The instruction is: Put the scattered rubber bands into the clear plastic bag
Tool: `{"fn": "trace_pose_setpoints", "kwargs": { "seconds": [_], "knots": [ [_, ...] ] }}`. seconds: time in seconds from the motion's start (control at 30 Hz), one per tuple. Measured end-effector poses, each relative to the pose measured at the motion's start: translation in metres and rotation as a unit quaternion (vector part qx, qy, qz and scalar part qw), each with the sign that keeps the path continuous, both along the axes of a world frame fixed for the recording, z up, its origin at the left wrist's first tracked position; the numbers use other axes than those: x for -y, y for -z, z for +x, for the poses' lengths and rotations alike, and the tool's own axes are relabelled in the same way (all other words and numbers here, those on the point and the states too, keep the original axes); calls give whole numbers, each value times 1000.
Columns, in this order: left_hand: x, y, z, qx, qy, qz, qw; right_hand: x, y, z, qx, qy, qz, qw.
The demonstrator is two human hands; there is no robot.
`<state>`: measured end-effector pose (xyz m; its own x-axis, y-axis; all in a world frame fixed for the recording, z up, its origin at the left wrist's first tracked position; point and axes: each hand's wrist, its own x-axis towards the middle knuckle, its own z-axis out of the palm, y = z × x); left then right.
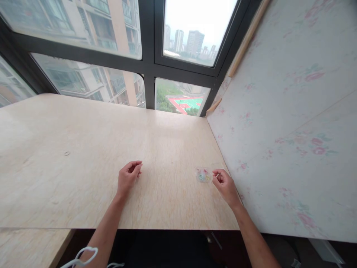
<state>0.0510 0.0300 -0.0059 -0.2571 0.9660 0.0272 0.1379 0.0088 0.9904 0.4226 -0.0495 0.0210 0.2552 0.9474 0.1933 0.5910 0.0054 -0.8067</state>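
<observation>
A small clear plastic box (203,175) lies on the pale marbled counter (167,201), with several tiny red, green and yellow pieces inside that look like clips or loops. Just to its right is my right hand (224,184), thumb and index finger pinched together at the box's edge. Whatever it may hold is too small to make out. My left hand (129,178) rests over the counter to the left of the box, well apart from it. Its fingers are curled with the tips pressed together, and anything between them is hidden.
A thin ring (67,153) lies far left on the counter. Dark-framed windows (149,67) stand along the back. A flower-patterned wall (292,130) closes off the right side, close to my right arm. White cords (83,255) hang at the lower left.
</observation>
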Motion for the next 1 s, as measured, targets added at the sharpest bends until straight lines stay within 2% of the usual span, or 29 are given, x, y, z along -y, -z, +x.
{"fn": "trace_pose_setpoints", "kwargs": {
  "seconds": [0.07,0.13,0.33,0.53,0.7,0.77,0.83,0.93,1.0],
  "knots": [
    [0,0,0,1,-3,1,1000,-1,1,0,52,-6,8,999],
    [1,-1,0,0,-5,1,1000,2,2,0,64,5,17,998],
    [1,0,0,-2,-9,2,1000,26,7,-7,5,56,30,998],
    [-1,1,-1,-2,8,1,1000,51,27,-25,47,-8,50,998],
    [-9,-2,-11,25,44,-11,999,51,32,-22,54,-21,41,997],
    [-17,-4,-26,5,43,-13,999,50,35,-18,41,-19,32,998],
    [-29,-8,-49,-57,24,-17,998,49,38,-13,29,-19,30,999],
    [-49,-18,-100,-175,-34,-58,982,48,46,-7,16,-22,26,999],
    [-60,-28,-140,-208,-82,-72,972,47,52,-3,9,-22,16,1000]
  ]
}}
